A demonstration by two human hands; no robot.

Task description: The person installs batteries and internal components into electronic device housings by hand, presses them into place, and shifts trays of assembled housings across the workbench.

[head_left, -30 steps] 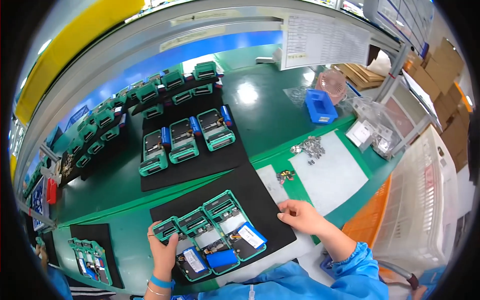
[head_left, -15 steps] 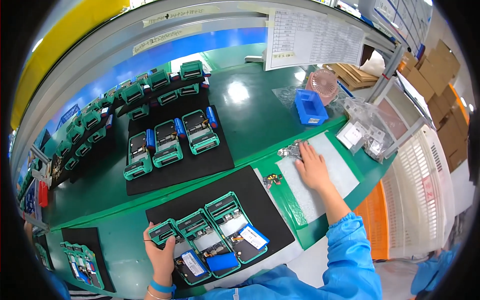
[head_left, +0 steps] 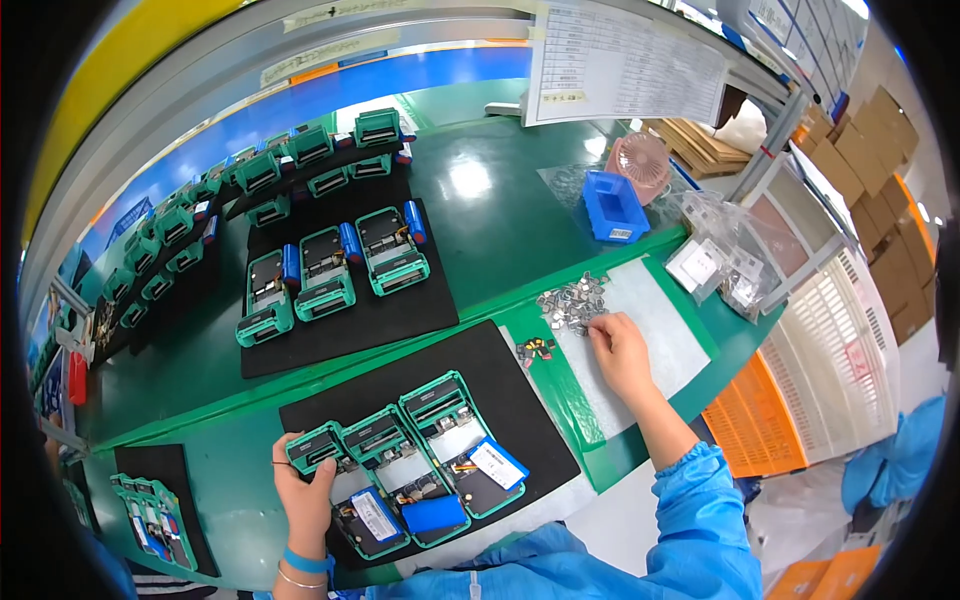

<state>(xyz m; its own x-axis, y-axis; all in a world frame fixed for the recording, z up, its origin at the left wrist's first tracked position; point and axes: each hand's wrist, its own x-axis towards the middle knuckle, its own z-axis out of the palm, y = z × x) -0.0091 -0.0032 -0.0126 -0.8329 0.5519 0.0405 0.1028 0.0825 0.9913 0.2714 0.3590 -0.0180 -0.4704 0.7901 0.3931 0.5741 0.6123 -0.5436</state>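
My left hand [head_left: 303,495] is closed on the upper end of the leftmost green device housing [head_left: 318,447], its thumb on the near side. Two more open housings, a middle one [head_left: 374,438] and a right one [head_left: 437,401], lie beside it on a black mat [head_left: 520,420]. Blue battery packs rest across their lower ends, one a labelled battery [head_left: 498,467]. Over the near edge of a pile of small silvery metal pieces [head_left: 572,302], my right hand [head_left: 622,355] has thumb and forefinger pinched together. Whatever is between those fingertips is too small to tell.
Small black, yellow and red parts [head_left: 535,350] lie left of the white sheet [head_left: 660,320]. Beyond are a blue bin [head_left: 614,207], a pink fan [head_left: 640,165] and plastic bags [head_left: 715,255]. More housings stand on a far mat [head_left: 400,315]. A metal frame [head_left: 765,150] edges the bench.
My right hand has drawn back from lying over the metal pieces and now pinches at their near edge, exposing the spread pile. My left hand keeps its hold on the housing.
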